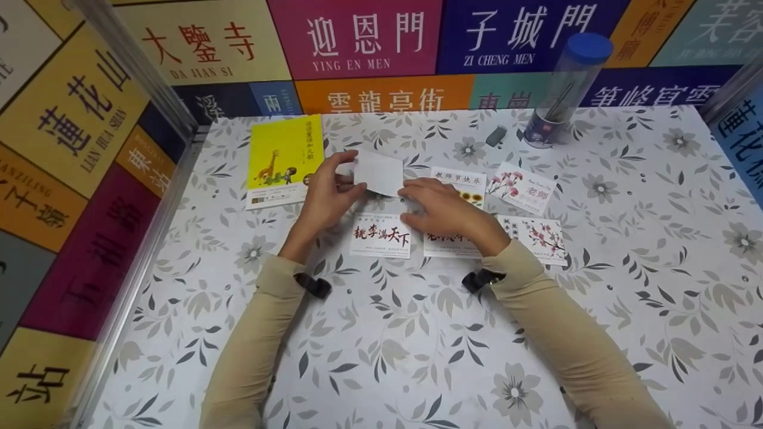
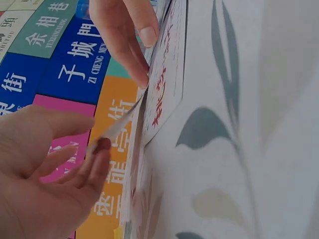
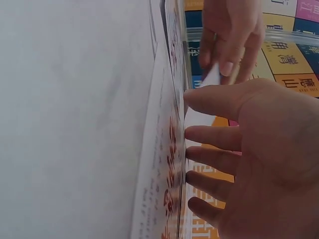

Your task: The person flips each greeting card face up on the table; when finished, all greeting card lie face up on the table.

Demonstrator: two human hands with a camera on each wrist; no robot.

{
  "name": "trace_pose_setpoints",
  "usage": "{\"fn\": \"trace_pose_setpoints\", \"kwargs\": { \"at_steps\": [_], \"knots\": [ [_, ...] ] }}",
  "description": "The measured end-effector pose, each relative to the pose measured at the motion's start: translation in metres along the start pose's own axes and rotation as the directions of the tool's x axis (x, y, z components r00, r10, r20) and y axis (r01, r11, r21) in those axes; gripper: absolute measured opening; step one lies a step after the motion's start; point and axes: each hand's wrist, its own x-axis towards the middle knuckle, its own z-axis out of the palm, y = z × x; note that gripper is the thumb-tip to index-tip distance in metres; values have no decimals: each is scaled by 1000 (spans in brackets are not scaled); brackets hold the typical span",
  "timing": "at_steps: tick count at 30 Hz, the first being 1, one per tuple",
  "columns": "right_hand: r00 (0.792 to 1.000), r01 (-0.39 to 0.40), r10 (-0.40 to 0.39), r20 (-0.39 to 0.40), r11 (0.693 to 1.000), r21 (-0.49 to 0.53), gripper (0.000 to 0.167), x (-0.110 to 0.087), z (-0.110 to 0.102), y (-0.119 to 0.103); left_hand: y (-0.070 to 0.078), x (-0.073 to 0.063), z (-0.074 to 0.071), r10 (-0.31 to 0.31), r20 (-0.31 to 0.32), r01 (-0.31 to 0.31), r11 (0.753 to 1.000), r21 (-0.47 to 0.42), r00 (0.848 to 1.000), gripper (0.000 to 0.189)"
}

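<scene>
A blank white card (image 1: 379, 173) is tilted up from the table, its left edge pinched between the thumb and fingers of my left hand (image 1: 328, 190). At the card's lower right corner are the fingertips of my right hand (image 1: 447, 208), fingers spread and loosely extended. The right wrist view shows that palm with its fingertips down at the tabletop and the raised card (image 3: 199, 117) beyond. Just below lies a card with red brush lettering (image 1: 380, 238). Partly under my right hand are another red-lettered card (image 1: 447, 251) and a sunflower card (image 1: 459, 179).
Two cards with pink blossoms, one tilted (image 1: 522, 188) and one lower (image 1: 542, 239), lie right of my right hand. A yellow booklet (image 1: 285, 155) lies at the left. Toward the back are a grey eraser (image 1: 496, 136) and a clear blue-lidded canister (image 1: 566, 89), before lettered wall panels (image 1: 363, 36).
</scene>
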Motion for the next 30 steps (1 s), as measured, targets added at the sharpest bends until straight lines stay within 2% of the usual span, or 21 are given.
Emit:
{"fn": "trace_pose_setpoints", "kwargs": {
  "at_steps": [3, 5, 7, 10, 14, 18, 21, 26, 28, 30],
  "knots": [
    [1000, 19, -19, -18, 999, 26, 63, 0, -1, -1, 2, 0, 2, 33, -47, -37, 993, -108, 998, 71],
    [997, 51, -46, -60, 995, 83, 63, 2, -1, -2, 4, -1, 3, 56, -49, -64, 981, -181, 997, 73],
    [990, 95, -76, -115, 981, 172, 65, 4, -2, -4, 7, -2, 4, 86, -30, -91, 966, -241, 996, 73],
    [978, 152, -97, -185, 938, 310, 73, 6, -3, -8, 10, -3, 5, 162, 34, -146, 949, -280, 986, 70],
    [970, 185, -97, -223, 889, 420, 86, 6, -2, -15, 10, -4, 9, 241, 128, -210, 954, -214, 962, 55],
    [969, 190, -91, -229, 867, 460, 93, 7, 0, -19, 7, -4, 12, 237, 192, -226, 971, -79, 952, 42],
    [972, 178, -91, -216, 886, 428, 85, 7, 2, -17, 4, -3, 12, 214, 228, -224, 974, 19, 950, 40],
    [979, 147, -90, -185, 936, 321, 59, 7, -1, -12, -3, -2, 9, 179, 285, -219, 969, 114, 942, 37],
    [981, 124, -71, -183, 947, 297, 52, 3, -6, -9, -3, -3, 8, 174, 318, -226, 965, 136, 932, 36],
    [983, 87, -37, -179, 956, 281, 49, -3, -11, -1, -3, -4, 9, 173, 362, -245, 956, 163, 916, 35]
  ]
}}
